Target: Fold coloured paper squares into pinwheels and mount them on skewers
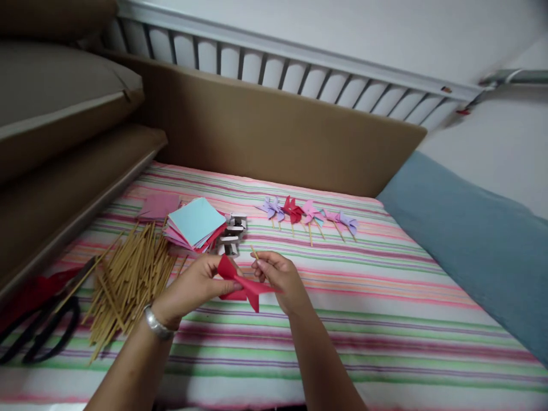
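My left hand point(194, 285) pinches a folded red paper pinwheel point(242, 284) above the striped bedsheet point(385, 319). My right hand point(280, 277) grips a thin wooden stick point(254, 252) and touches the pinwheel's right side. A pile of wooden sticks point(128, 279) lies just left of my left hand. Beyond the hands sits a stack of coloured paper squares point(194, 222) with a light blue sheet on top.
A row of finished purple, red and pink pinwheels point(308, 214) lies farther back. A small white object point(233, 231) sits by the paper stack. Black scissors point(43, 325) lie at the left edge. A brown board point(278, 125) backs the bed; a blue cloth point(471, 240) lies right.
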`<state>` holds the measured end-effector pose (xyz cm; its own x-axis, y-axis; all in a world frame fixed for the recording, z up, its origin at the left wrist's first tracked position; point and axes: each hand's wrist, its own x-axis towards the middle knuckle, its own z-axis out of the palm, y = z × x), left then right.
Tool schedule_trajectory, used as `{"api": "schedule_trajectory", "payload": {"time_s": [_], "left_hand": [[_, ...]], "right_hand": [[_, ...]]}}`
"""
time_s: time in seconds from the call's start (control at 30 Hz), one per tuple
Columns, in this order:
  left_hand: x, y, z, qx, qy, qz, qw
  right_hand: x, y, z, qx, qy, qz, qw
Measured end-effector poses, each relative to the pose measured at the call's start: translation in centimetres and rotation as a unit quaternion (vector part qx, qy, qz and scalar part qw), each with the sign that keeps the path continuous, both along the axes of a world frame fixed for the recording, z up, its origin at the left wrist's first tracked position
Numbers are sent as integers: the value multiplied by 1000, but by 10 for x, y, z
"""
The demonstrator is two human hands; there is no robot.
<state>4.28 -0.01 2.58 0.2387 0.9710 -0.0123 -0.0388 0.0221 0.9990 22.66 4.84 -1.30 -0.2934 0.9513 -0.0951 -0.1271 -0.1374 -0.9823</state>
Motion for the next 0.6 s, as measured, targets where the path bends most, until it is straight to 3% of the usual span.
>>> {"api": "schedule_trajectory", "payload": {"time_s": [0.13, 0.33, 0.6], "left_hand": [[9, 4, 0, 104, 73, -15, 992], [9, 3, 6, 237, 121, 94, 959], [5, 0, 7, 306, 117, 147, 933]], "right_hand": [[-1, 0, 14, 26, -29, 4, 999], [-9, -9, 34, 19, 39, 34, 998], [-13, -17, 42, 42, 18, 29, 999]]}}
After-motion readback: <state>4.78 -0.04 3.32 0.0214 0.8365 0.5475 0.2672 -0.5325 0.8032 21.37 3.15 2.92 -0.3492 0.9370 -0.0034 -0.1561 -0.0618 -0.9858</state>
